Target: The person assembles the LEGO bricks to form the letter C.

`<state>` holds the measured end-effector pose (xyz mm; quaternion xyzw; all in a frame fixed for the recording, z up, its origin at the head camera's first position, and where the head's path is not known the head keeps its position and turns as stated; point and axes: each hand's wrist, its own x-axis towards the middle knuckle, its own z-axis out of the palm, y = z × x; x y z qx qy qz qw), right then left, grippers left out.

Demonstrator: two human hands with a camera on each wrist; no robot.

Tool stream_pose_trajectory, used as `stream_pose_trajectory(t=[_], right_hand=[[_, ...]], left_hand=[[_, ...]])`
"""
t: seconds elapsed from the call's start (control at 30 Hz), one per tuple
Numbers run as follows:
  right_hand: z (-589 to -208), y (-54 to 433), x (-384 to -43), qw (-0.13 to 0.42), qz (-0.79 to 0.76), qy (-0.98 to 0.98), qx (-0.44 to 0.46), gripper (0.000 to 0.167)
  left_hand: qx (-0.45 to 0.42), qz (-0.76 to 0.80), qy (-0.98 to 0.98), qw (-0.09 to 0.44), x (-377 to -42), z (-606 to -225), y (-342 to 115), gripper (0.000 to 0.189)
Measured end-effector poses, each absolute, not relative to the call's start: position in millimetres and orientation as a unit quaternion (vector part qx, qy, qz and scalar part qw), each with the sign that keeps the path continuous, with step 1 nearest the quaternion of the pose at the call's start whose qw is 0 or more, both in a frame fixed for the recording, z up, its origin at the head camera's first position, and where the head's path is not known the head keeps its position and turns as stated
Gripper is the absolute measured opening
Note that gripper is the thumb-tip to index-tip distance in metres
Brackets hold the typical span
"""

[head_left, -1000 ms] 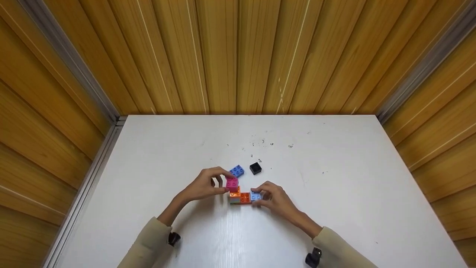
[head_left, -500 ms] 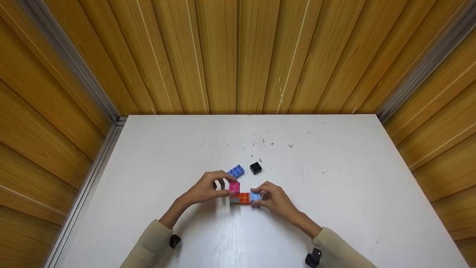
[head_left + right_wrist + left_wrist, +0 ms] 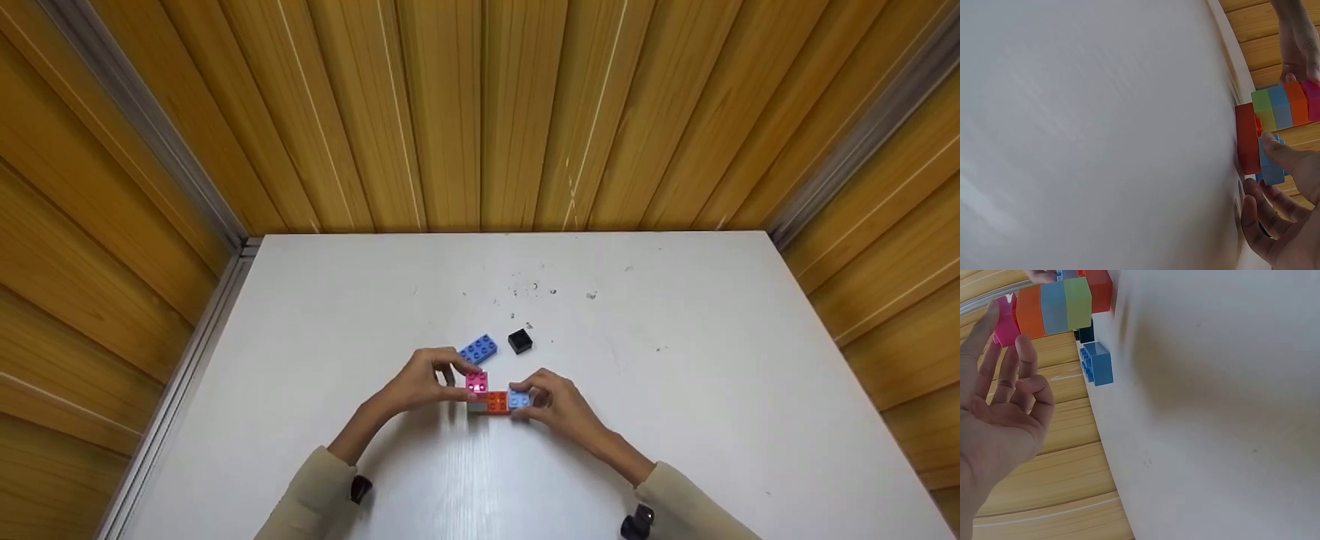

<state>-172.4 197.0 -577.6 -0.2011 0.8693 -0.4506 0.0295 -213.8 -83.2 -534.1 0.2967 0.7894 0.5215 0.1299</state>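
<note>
Between thumb and fingers my left hand (image 3: 424, 384) pinches a pink toy building brick (image 3: 476, 381). That brick sits on top of a stack made of an orange brick (image 3: 1030, 312), a blue-grey brick (image 3: 1054, 307) and a green brick (image 3: 1078, 302). The stack stands on the left end of a long red-orange brick (image 3: 497, 403) lying on the table. At the other end of this base, my right hand (image 3: 561, 406) grips a light blue brick (image 3: 518, 399). Whether the pink brick is fully pressed down is hard to tell.
Behind the stack, a longer blue brick (image 3: 478, 349) and a small black brick (image 3: 520, 341) lie loose on the white table (image 3: 337, 300). Wooden-slat walls (image 3: 450, 112) rise at the back and on both sides.
My left hand has moved slightly right and toward me, bringing the pink brick over the orange one, which it now covers from above. My right hand has kept its grip on the light blue brick.
</note>
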Motion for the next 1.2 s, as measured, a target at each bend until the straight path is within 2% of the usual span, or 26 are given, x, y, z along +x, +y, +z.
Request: stream_pose_trajectory(t=[0.13, 0.43, 0.57, 0.7, 0.87, 1.2], right_hand=[[-577.2, 197.7, -168.7, 0.02, -0.452, 0.869, -0.199, 0.036], [-577.6, 177.7, -169.3, 0.025, -0.454, 0.865, -0.211, 0.036], [-574.5, 180.0, -167.5, 0.02, -0.437, 0.875, -0.209, 0.036], [-566.4, 185.1, -167.6, 0.047, -0.406, 0.886, -0.221, 0.037], [-552.8, 190.3, -181.9, 0.078, -0.416, 0.869, -0.257, 0.04], [-543.9, 171.9, -221.1, 0.005, -0.375, 0.882, -0.287, 0.036]], left_hand=[[0.304, 0.501, 0.802, 0.119, -212.1, -531.1, -80.2, 0.034], [0.277, 0.427, 0.859, 0.055, -198.8, -526.4, -95.1, 0.033], [0.291, 0.395, 0.871, 0.015, -194.8, -529.3, -91.7, 0.033], [0.311, 0.364, 0.878, -0.023, -188.9, -532.3, -90.4, 0.033], [0.315, 0.382, 0.868, -0.046, -181.0, -536.6, -98.1, 0.034], [0.296, 0.407, 0.862, -0.053, -176.0, -538.9, -114.1, 0.036]])
